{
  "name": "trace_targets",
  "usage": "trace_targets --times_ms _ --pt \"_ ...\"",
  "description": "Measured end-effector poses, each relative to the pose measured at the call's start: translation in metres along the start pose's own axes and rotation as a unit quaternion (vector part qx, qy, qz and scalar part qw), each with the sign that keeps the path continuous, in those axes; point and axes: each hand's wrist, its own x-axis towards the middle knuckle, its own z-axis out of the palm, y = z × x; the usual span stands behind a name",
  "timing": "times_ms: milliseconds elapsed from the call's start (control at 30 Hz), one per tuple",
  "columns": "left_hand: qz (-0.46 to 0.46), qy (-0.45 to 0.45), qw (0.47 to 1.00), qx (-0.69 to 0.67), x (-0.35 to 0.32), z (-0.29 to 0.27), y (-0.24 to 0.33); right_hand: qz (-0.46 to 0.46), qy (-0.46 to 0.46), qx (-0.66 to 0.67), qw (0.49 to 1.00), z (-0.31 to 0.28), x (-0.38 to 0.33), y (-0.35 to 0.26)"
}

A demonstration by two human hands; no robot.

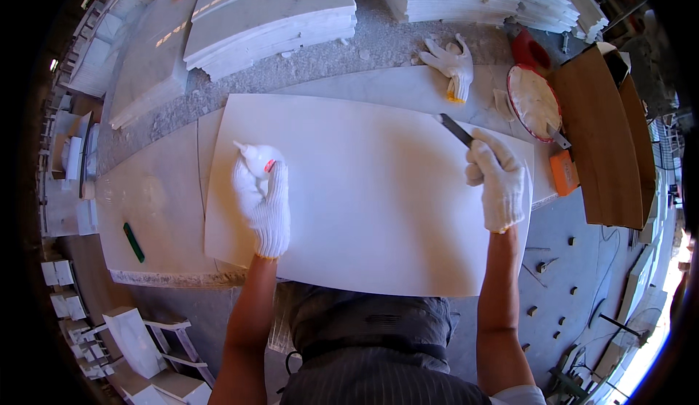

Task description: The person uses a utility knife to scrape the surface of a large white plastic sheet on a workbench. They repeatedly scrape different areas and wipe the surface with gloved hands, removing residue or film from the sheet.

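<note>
A large white stone slab [371,186] lies flat in front of me on a grey workbench. My left hand [262,205], in a white knit glove, grips a small white squeeze bottle [257,159] with a red mark, its nozzle pointing up and left over the slab's left part. My right hand [499,179], also gloved, holds a dark flat blade [456,130] whose tip rests near the slab's far right edge.
A spare white glove [451,61] lies beyond the slab. A round white-and-red lid [534,103], an orange box [563,172] and curved brown boards [601,143] sit at right. Stacked stone slabs [269,12] fill the back. A green marker [133,242] lies at left.
</note>
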Motion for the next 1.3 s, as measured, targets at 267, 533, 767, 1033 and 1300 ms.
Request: trace_targets --times_ms 267,533,767,1033,1300 --pt "-0.008 0.009 0.998 -0.055 0.003 0.009 0.007 -0.024 -0.105 -0.013 0.994 0.079 0.003 0.018" --pt "-0.021 0.028 0.999 -0.031 0.0 0.011 0.011 -0.277 -0.043 -0.239 0.93 0.105 0.007 0.046" --pt "-0.013 -0.016 0.999 -0.035 0.005 0.005 0.002 -0.143 -0.054 -0.115 0.981 0.093 -0.011 0.042" --pt "0.019 0.03 0.999 -0.013 0.005 0.01 -0.006 0.213 -0.268 0.405 0.848 0.061 -0.064 0.043" --pt "-0.012 0.015 0.998 -0.056 0.01 0.01 -0.002 0.121 -0.284 0.213 0.927 0.062 -0.049 0.03"
